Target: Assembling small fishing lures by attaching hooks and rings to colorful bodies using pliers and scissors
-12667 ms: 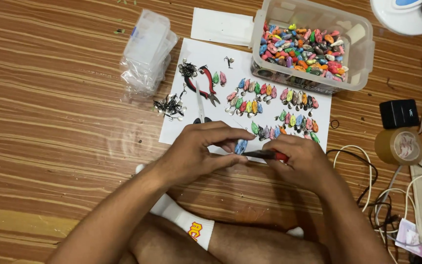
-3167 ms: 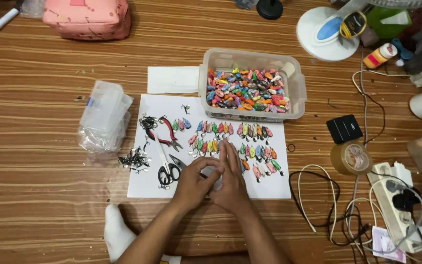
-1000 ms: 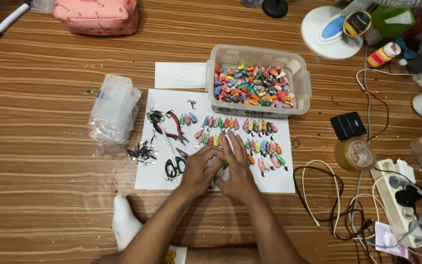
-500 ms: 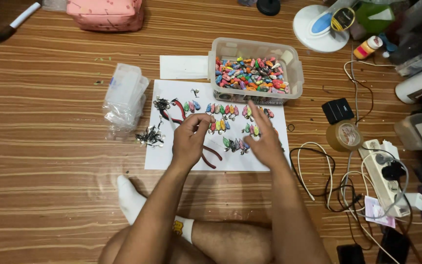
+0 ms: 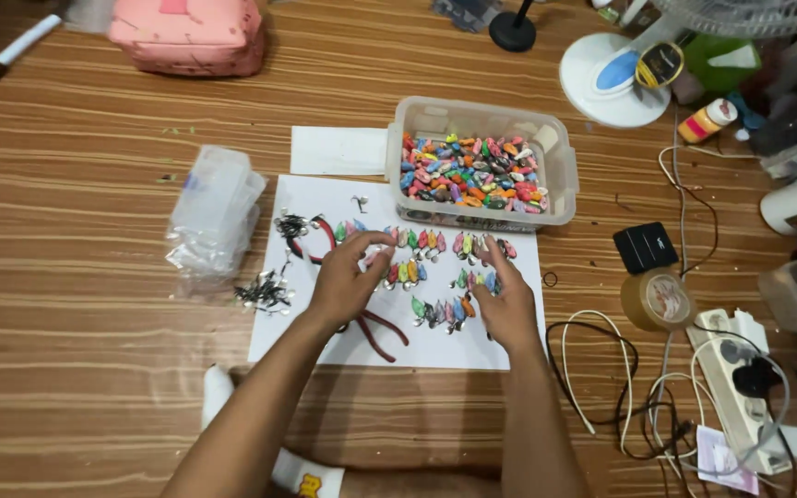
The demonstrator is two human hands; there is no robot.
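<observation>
My left hand (image 5: 348,281) rests on the white paper sheet (image 5: 325,341), fingers curled over the red-handled pliers (image 5: 382,334) and reaching toward the rows of small colourful fish-shaped lures (image 5: 422,244). My right hand (image 5: 505,300) lies flat and spread on the lures at the sheet's right side, fingertips touching them. Whether either hand pinches a lure I cannot tell. A clear plastic tub (image 5: 560,180) full of the same colourful lures stands just beyond the sheet.
A clear bag (image 5: 214,217) and a pile of dark hooks (image 5: 265,293) lie left of the sheet. Tape roll (image 5: 654,300), black box (image 5: 646,247), cables and a power strip (image 5: 740,387) crowd the right. A pink pouch (image 5: 191,35) and lamp base (image 5: 612,78) sit far.
My hands, joined together at the sheet's near middle a second ago, have parted; the left went to the pliers, the right spread over the lures on the right.
</observation>
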